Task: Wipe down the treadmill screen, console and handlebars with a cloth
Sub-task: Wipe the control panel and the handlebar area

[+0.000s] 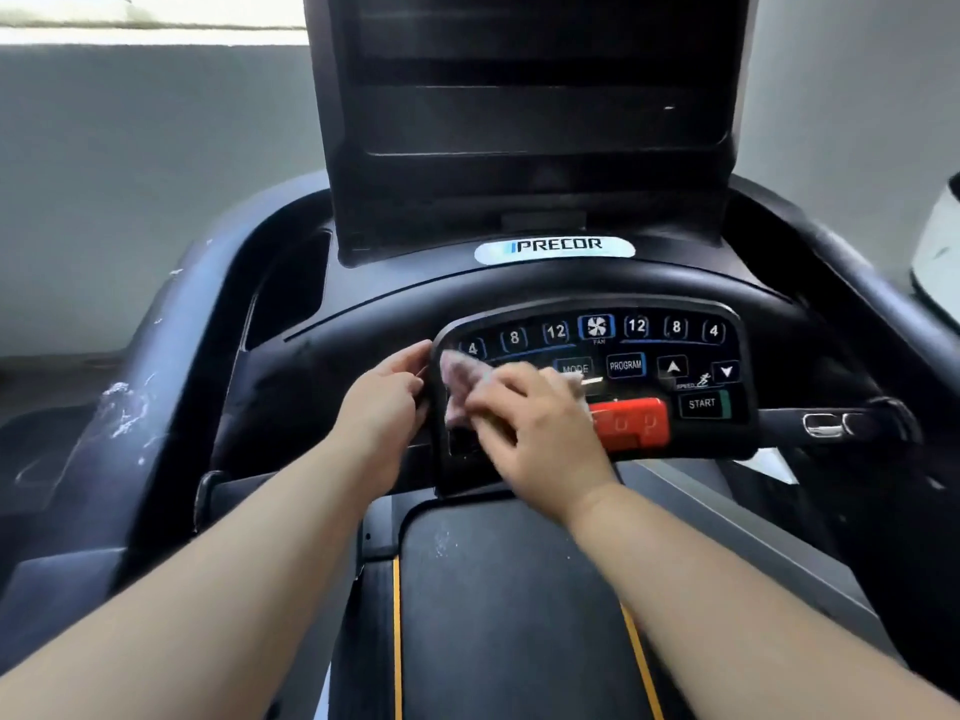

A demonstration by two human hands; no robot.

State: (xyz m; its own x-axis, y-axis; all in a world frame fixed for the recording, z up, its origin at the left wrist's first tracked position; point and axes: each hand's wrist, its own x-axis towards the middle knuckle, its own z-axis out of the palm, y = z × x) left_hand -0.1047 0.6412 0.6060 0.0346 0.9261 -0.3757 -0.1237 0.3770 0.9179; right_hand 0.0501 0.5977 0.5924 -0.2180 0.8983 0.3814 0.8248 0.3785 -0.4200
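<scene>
Pinkish cloth (458, 379) under curled right hand (537, 420), on console (675, 330) — left hand (387, 402) gripping its rim.

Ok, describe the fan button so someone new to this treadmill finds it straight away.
Find the white oval Precor badge on the black treadmill console. Below it, the dark button panel has a top row of numbered keys. The blue-edged square fan button sits mid-row between the two 12s, alone bearing a white blade icon.

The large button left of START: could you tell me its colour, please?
The large button is red, seen in the head view.
</scene>
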